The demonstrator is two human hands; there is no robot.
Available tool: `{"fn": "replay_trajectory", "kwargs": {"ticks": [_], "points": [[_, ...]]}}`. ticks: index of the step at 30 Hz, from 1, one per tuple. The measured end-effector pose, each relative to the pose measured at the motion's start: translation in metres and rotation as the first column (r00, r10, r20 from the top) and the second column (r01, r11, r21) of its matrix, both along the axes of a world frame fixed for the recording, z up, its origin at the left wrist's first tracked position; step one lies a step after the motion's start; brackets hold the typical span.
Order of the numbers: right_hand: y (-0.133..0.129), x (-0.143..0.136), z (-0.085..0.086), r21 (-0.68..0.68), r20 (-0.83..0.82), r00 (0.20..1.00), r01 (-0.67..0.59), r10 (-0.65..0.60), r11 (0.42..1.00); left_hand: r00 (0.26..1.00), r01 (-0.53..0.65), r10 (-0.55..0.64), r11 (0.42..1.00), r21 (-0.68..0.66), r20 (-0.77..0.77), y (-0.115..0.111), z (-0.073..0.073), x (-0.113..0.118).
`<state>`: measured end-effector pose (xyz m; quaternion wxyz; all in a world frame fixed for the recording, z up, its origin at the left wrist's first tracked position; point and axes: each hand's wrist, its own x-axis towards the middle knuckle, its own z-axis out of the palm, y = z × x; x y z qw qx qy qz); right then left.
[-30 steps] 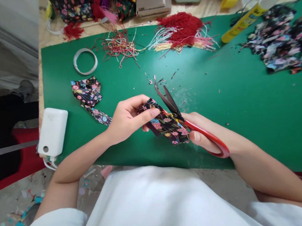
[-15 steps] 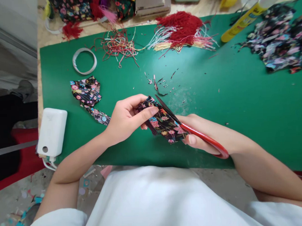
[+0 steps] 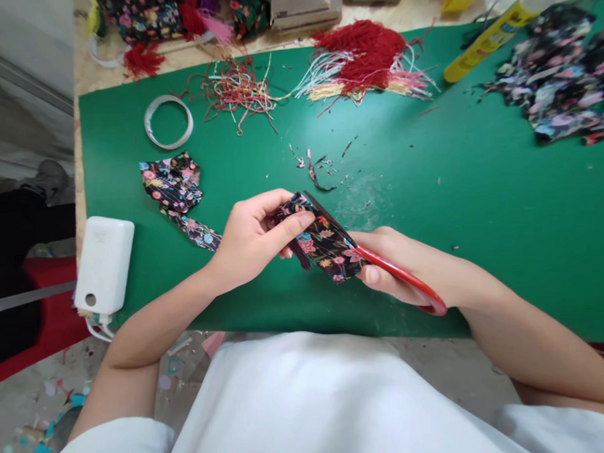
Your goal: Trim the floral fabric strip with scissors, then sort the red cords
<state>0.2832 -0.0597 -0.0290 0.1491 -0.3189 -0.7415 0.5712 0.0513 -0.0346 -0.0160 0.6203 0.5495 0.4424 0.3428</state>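
We hold the cloth (image 3: 327, 245), black with flowers, in our left hand (image 3: 247, 239), its fingers pinching the upper left end with the thumb on top. In our right hand (image 3: 408, 262) we grip the scissors (image 3: 397, 270), fingers closed about the red handles; the dark blades lie along the cloth's upper right edge, and we cannot tell how far apart they stand. The cloth is above the green mat (image 3: 430, 181) on the worktop (image 3: 288, 43), near its front edge. Just beyond our hands we see clippings (image 3: 320, 172) on the mat. To our left lie a scrap (image 3: 175, 185) with a strip (image 3: 199, 232) running towards our wrist, a white ring (image 3: 148, 130) and a power bank (image 3: 105, 262). Farther back we have tangled threads (image 3: 239, 92) and red tassels (image 3: 367, 53), and to the right a glue bottle (image 3: 487, 45) beside a floral pile (image 3: 559, 85).
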Motion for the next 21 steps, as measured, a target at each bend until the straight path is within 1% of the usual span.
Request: {"fn": "replay_trajectory", "kwargs": {"ticks": [4, 11, 15, 21], "points": [[-0.0004, -0.0013, 0.0029, 0.014, 0.003, 1.000, 0.011, -0.011, 1.000, 1.000, -0.003, 0.003, 1.000, 0.011, -0.010, 0.0000, -0.0011, -0.0005], [-0.0029, -0.0030, 0.0046, -0.013, 0.027, 0.999, 0.036, -0.035, 0.999, 0.999, -0.007, 0.007, 1.000, -0.002, 0.038, 0.0018, -0.0031, -0.0009], [-0.0031, -0.0035, 0.0046, -0.021, 0.020, 0.999, 0.045, -0.044, 0.999, 0.999, -0.003, 0.004, 1.000, -0.025, 0.043, 0.0029, -0.0057, -0.0011], [-0.0025, -0.0038, 0.0060, -0.046, 0.029, 0.998, 0.063, -0.062, 0.997, 0.999, 0.008, -0.007, 1.000, -0.023, 0.051, 0.0045, -0.0085, -0.0019]]}}
